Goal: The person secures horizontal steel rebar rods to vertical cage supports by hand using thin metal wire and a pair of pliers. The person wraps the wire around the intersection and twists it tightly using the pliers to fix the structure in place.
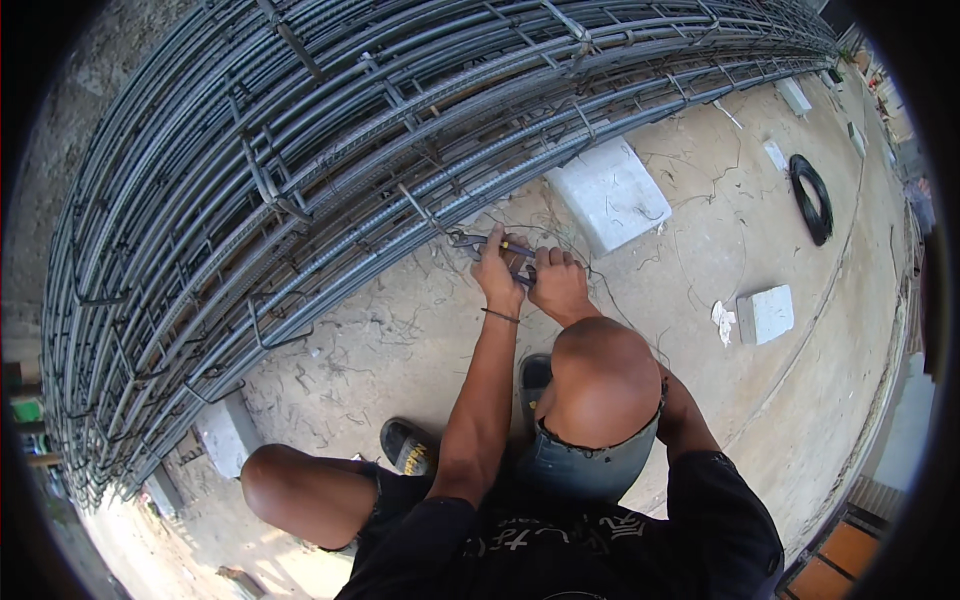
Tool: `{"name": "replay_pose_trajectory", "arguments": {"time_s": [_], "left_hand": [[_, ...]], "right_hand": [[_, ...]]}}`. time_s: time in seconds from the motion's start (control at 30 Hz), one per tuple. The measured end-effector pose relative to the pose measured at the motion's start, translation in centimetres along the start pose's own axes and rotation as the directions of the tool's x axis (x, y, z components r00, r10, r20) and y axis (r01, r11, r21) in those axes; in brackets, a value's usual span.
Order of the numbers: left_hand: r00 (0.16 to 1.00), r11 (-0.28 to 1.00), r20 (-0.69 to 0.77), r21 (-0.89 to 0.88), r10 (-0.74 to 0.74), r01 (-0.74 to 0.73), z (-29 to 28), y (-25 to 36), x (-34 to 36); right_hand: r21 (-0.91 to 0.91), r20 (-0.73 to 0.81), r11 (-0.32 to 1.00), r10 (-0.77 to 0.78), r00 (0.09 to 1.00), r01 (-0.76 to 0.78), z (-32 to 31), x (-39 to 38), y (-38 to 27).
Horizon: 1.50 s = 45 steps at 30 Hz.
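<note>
A pair of dark pincers (468, 240) with a yellow mark on one handle points its jaws at the lower edge of the steel rebar cage (400, 215). My left hand (497, 268) is closed around the pincers' handles, a thin dark band on its wrist. Beside it my right hand (560, 284) is closed at the ends of the handles, its fingers curled. Thin tie wire lies around both hands. Whether the jaws grip a wire is too small to tell.
Stacked rebar cages fill the far left. A white block (610, 195) props them just beyond my hands; another block (228, 435) stands at the left. Farther right are a black wire coil (811, 200) and a small white block (766, 314). Wire scraps litter the concrete. My knees frame my arms.
</note>
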<state>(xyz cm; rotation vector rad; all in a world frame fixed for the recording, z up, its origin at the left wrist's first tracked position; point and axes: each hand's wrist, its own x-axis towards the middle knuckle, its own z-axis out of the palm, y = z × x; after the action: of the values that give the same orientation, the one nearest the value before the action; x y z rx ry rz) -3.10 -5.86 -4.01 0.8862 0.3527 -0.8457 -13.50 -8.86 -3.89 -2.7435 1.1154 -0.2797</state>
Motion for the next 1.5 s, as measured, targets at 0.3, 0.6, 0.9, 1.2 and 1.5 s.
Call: {"name": "replay_pose_trajectory", "arguments": {"time_s": [0.3, 0.6, 0.9, 1.2, 1.5], "left_hand": [[0.552, 0.86, 0.811, -0.132, -0.192, 0.493, -6.8, 1.4, 4.3], [0.992, 0.997, 0.119, 0.062, -0.046, 0.039, -2.0, 1.3, 0.2], [0.978, 0.959, 0.206, 0.274, 0.014, -0.071, -3.6, 1.7, -0.6], [0.979, 0.991, 0.163, 0.021, 0.124, -0.129, -4.0, 3.3, -1.2], [0.978, 0.975, 0.114, 0.119, 0.176, -0.189, -5.3, 3.4, -0.6]], "right_hand": [[0.693, 0.571, 0.671, -0.284, 0.77, -0.266, -1.6, -1.0, -0.5], [-0.138, 0.074, 0.969, -0.195, 0.978, 0.203, -2.1, -2.8, -1.2], [0.62, 0.332, 0.779, -0.153, 0.931, -0.093, -3.1, -2.5, 0.5], [0.754, 0.514, 0.524, -0.097, 0.852, -0.396, -1.5, -0.8, 3.5], [0.339, 0.115, 0.935, -0.15, 0.982, 0.103, -3.2, -0.8, 8.1]]}}
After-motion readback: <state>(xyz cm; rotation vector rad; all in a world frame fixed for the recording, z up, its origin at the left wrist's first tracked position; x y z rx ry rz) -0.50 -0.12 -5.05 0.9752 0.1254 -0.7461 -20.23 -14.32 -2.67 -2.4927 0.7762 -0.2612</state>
